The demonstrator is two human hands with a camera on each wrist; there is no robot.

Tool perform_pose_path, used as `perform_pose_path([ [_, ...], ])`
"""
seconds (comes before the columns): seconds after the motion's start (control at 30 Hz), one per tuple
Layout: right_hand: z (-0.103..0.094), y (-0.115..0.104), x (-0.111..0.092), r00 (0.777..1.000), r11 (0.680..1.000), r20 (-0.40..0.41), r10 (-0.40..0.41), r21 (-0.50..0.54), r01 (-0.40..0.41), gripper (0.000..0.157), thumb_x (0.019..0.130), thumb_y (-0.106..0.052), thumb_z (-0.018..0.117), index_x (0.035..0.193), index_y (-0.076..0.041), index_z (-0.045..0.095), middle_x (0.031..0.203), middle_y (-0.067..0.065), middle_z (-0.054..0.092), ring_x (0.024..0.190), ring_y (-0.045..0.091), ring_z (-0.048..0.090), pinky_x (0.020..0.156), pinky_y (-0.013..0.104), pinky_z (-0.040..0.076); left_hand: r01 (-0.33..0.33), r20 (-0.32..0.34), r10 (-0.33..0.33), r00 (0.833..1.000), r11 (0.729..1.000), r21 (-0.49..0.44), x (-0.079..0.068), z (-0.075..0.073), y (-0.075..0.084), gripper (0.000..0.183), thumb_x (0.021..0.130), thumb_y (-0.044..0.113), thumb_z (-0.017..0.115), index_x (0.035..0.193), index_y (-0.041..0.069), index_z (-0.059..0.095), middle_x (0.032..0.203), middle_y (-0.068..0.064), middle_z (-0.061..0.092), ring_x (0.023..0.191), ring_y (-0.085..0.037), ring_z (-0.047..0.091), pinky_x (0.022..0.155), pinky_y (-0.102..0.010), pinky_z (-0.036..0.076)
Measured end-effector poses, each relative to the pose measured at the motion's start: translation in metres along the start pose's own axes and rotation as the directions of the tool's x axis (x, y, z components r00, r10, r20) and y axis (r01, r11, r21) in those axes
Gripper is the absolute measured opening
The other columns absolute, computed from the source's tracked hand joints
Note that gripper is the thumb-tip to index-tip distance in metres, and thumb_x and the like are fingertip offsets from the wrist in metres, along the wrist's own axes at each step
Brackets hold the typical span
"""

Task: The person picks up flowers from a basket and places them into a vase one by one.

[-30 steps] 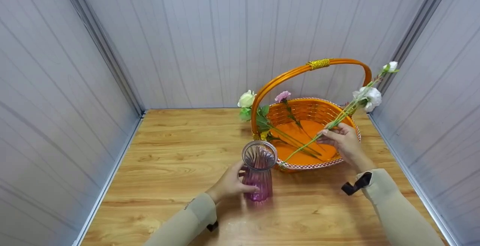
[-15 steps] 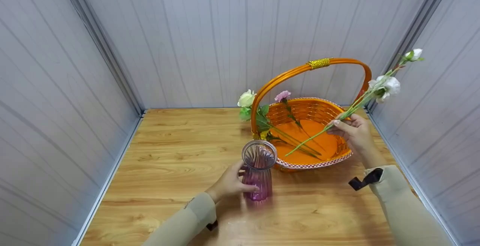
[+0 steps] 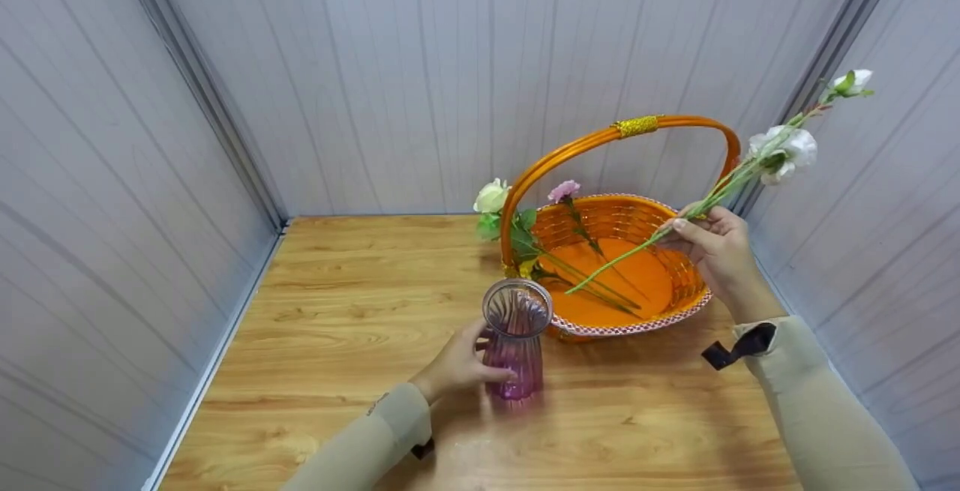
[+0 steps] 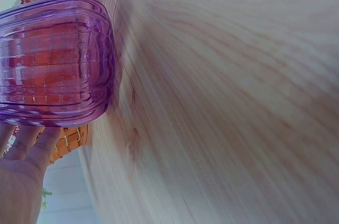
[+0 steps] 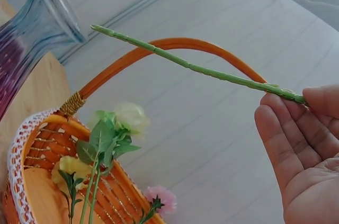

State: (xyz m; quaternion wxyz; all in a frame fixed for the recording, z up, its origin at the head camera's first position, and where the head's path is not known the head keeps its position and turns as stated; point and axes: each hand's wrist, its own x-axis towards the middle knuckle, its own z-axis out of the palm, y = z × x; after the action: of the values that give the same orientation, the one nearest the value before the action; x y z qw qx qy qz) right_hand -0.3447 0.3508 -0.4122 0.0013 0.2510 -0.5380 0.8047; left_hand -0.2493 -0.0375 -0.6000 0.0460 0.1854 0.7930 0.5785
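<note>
My left hand (image 3: pixel 459 365) grips the lower body of a ribbed glass vase (image 3: pixel 517 348), clear at the rim and purple toward its base, upright on the table. In the left wrist view the purple glass (image 4: pixel 58 60) fills the left side, fingers behind it. My right hand (image 3: pixel 716 247) pinches the green stem (image 5: pixel 196 68) of a white flower (image 3: pixel 784 152) between thumb and fingertips. Its bloom and a white bud (image 3: pixel 853 83) lean up to the right. The stem's lower end points down left, over the orange basket (image 3: pixel 634 330) and near the vase mouth.
The basket's tall handle (image 3: pixel 570 150) arches over it. Inside lie a pale rose (image 3: pixel 493 197), a pink carnation (image 3: pixel 564 191) and a yellow flower (image 5: pixel 71 171), stems crossing the floor. Panelled walls (image 3: pixel 390 86) enclose the wooden table (image 3: pixel 352 303).
My right hand has risen and moved right, lifting the white flower so its stem end left the basket's front rim. The basket shifted slightly; my left hand and the vase stayed put.
</note>
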Motion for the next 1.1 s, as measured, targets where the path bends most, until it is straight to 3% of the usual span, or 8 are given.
perform_pose_path([
  [0.2,0.013,-0.005,0.002,1.0,1.0,0.018,-0.002,-0.023,0.003,0.014,0.107,0.008,0.057,0.105,-0.001,0.067,0.093,0.011,0.083,0.082,0.022,0.081,0.08,0.034,0.071,0.004,0.001,-0.004,1.0,1.0,-0.004,-0.001,0.0,0.001,0.095,0.075,0.02,0.1,0.157,0.025,0.052,0.15,-0.002,0.062,0.136,-0.027,0.061,0.116,-0.051,0.057],
  [0.47,0.028,-0.003,0.004,0.995,0.999,0.094,-0.035,0.007,0.034,0.021,0.107,0.012,0.053,0.105,-0.003,0.069,0.095,0.01,0.083,0.085,0.022,0.082,0.081,0.034,0.071,-0.005,-0.006,0.005,1.0,1.0,0.0,0.0,0.001,-0.002,0.095,0.074,0.019,0.1,0.156,0.022,0.053,0.148,-0.004,0.063,0.134,-0.028,0.063,0.117,-0.054,0.056],
  [0.73,0.038,0.001,0.004,0.988,1.0,0.151,-0.018,0.023,0.014,0.022,0.107,0.012,0.053,0.107,-0.003,0.069,0.099,0.01,0.083,0.087,0.022,0.082,0.083,0.035,0.071,-0.02,-0.004,0.02,1.0,1.0,-0.013,0.001,0.001,-0.002,0.096,0.073,0.016,0.1,0.156,0.024,0.053,0.148,-0.004,0.064,0.132,-0.027,0.063,0.116,-0.054,0.056],
  [1.1,0.053,0.006,0.003,0.987,0.998,0.159,0.017,-0.056,-0.008,0.022,0.106,0.01,0.056,0.105,-0.007,0.07,0.097,0.006,0.083,0.088,0.019,0.081,0.082,0.033,0.07,-0.009,0.0,0.009,1.0,1.0,0.006,0.001,0.001,-0.002,0.099,0.075,0.023,0.1,0.159,0.028,0.05,0.15,0.0,0.064,0.134,-0.025,0.063,0.116,-0.051,0.056],
])
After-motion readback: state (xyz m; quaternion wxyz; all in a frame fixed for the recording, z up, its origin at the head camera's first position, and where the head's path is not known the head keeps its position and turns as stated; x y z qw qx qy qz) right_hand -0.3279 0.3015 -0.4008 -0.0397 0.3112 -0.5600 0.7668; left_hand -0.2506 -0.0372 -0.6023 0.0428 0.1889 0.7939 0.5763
